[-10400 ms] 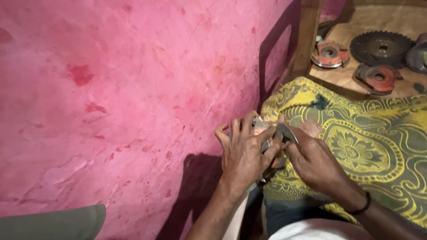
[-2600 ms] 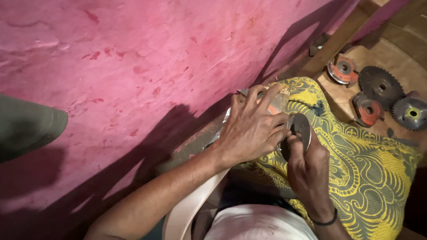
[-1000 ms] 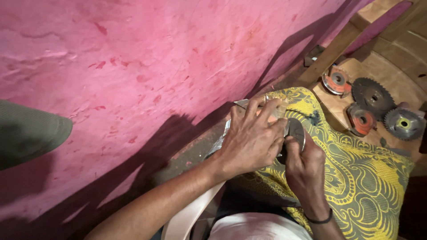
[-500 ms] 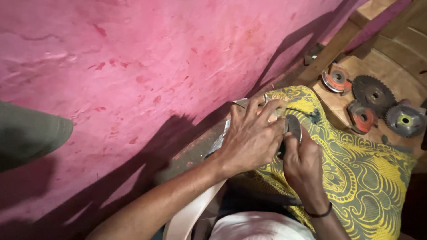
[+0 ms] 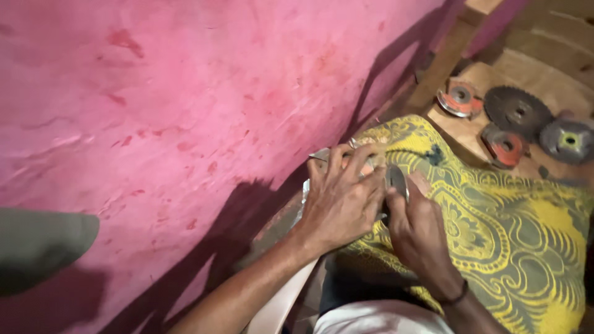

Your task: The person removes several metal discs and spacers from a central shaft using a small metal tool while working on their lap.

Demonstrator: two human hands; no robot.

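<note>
Risk, as judged: the metal part (image 5: 396,179) sits deep between both hands and is mostly hidden. If either grip loosens it could slide off the sloping yellow cloth (image 5: 513,235) and drop into the gap by the pink wall (image 5: 185,111). Any sharp edge on it could nick the fingertips pressed against it; whether it has one cannot be told.

Left hand (image 5: 343,201): fingers (image 5: 346,162) curled and closed over the top of the part, tips bearing on a pale piece just beyond them. Grasp appears firm; the exact contact is hidden by the hand itself.

Right hand (image 5: 421,229): fingers folded in, thumb tip resting on the round grey face of the part, which lies directly between the two thumbs. It pinches the part rather than lying loose.

Location: the part is at the fingertips of both hands, on the cloth's near edge, just beside the wall.

Beyond the right fingers, well apart, four discs (image 5: 516,111) lie on a wooden table (image 5: 544,80): one toothed, two orange-marked, one grey.
</note>
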